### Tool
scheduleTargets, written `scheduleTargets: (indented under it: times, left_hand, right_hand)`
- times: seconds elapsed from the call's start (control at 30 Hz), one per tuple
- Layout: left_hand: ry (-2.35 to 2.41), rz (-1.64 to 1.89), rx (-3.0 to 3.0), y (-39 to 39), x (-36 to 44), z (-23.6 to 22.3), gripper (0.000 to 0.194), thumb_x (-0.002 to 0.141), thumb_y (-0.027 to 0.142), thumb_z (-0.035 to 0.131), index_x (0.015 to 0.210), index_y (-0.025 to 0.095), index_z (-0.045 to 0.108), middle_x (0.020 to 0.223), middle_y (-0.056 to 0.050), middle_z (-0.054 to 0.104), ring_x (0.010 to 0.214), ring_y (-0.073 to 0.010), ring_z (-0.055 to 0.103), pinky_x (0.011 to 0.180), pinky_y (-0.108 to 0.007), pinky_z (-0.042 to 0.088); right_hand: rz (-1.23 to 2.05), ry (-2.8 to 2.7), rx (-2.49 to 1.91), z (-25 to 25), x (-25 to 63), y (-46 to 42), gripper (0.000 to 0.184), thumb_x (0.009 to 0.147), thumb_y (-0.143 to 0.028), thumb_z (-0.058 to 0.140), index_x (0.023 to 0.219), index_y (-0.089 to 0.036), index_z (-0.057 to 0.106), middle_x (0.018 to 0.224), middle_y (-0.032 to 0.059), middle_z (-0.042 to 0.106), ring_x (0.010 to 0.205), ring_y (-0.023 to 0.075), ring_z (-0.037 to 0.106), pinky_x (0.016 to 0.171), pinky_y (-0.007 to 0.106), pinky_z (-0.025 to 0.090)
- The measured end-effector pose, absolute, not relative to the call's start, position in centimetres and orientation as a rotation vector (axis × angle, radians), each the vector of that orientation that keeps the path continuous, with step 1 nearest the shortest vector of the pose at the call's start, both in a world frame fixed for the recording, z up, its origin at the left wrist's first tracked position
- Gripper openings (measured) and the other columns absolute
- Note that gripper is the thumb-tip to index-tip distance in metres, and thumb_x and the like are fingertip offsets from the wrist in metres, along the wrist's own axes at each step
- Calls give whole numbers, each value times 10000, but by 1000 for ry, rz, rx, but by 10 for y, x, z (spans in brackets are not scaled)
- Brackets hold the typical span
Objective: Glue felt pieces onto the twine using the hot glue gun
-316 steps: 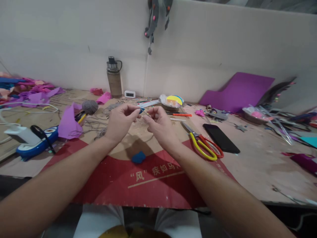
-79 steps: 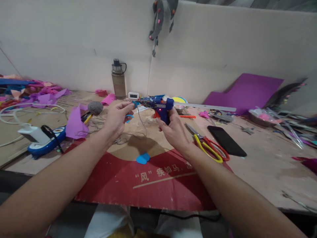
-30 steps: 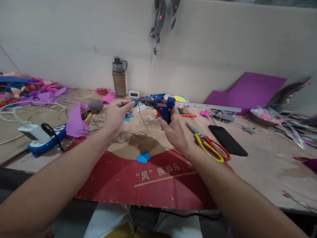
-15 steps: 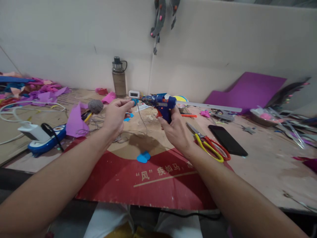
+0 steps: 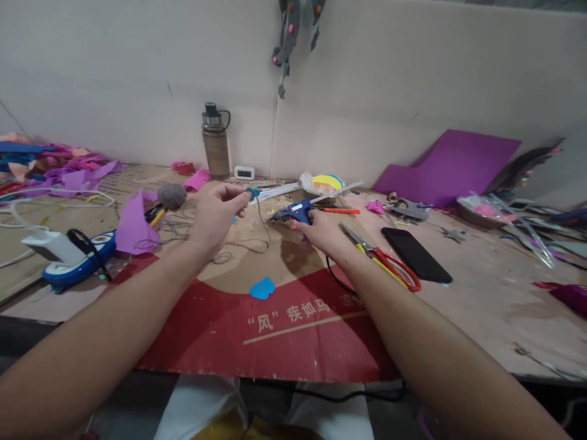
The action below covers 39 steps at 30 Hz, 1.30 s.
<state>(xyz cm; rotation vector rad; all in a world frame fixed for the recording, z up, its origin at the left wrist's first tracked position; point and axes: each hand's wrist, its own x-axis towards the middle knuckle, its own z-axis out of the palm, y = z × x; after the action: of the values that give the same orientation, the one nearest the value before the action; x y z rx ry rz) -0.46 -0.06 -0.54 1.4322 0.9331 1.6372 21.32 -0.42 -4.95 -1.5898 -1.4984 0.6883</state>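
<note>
My left hand (image 5: pixel 215 211) pinches a small blue felt-like piece (image 5: pixel 252 194), and grey yarn hangs from it in a loop down to the cardboard. In my right hand (image 5: pixel 323 231) is a blue glue gun (image 5: pixel 298 211), its nozzle pointing left and low over the cardboard. A long pale glue stick (image 5: pixel 337 192) juts from its rear. Another blue cut-out (image 5: pixel 262 288) lies flat on the red cardboard (image 5: pixel 206 342) between my forearms. The grey yarn ball (image 5: pixel 172 196) rests left of my left hand.
Scissors (image 5: pixel 394 267) and a black phone (image 5: pixel 416 255) lie right of my right hand. A blue power strip (image 5: pixel 80 266) with a white plug sits at left. The water bottle (image 5: pixel 215 146) and small clock (image 5: pixel 244 173) stand by the wall. Purple sheet (image 5: pixel 444 171) leans at back right.
My right hand has lowered the glue gun away from the blue piece, down toward the cardboard. My left hand still holds the piece in nearly the same place.
</note>
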Motion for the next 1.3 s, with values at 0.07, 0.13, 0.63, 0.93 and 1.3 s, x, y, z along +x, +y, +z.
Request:
scheduleTargets:
  times: [0.07,0.13,0.63,0.93,1.3]
  left_hand:
    - [991,1632,1540,-5,-3,-5,70,683,213,707,690,166,654,623,5,596,516,-81,495,496,-215,404]
    - [1043,1600,1656,-12,-1,-3,60,698,212,696,699,165,659,607,3,600,531,-92,515,508,-219,406]
    - [932,1364,1674,-28,11,1,193,726,264,709,863,141,649,735,-36,700,629,-143,674,672,-294,585]
    - [914,1314,1628,-27,11,1,222,721,306,725,848,131,677,745,-42,708,655,-146,687,717,-303,597]
    - [926,1325,1614,-30,11,2,201,715,307,717,799,130,671,706,-35,698,638,-155,688,705,-317,604]
  right_hand:
    - [345,-1534,-1593,-46,216,-6,212,699,-273,674,711,-228,466,701,52,565,788,258,595,742,447,485]
    - [119,-1549,-1484,-37,211,-14,192,728,-265,645,735,-224,458,802,76,575,909,264,565,850,472,446]
    - [496,-1622,-1009,-15,167,-50,134,838,-222,575,931,-231,479,690,-50,444,630,103,440,608,264,373]
    - [240,-1666,-1050,-12,170,-53,22,818,-185,609,836,-197,608,748,-20,519,655,109,421,623,266,341]
    - [108,-1686,-1103,-11,168,-55,37,835,-214,610,809,-187,613,768,8,584,669,125,467,644,273,362]
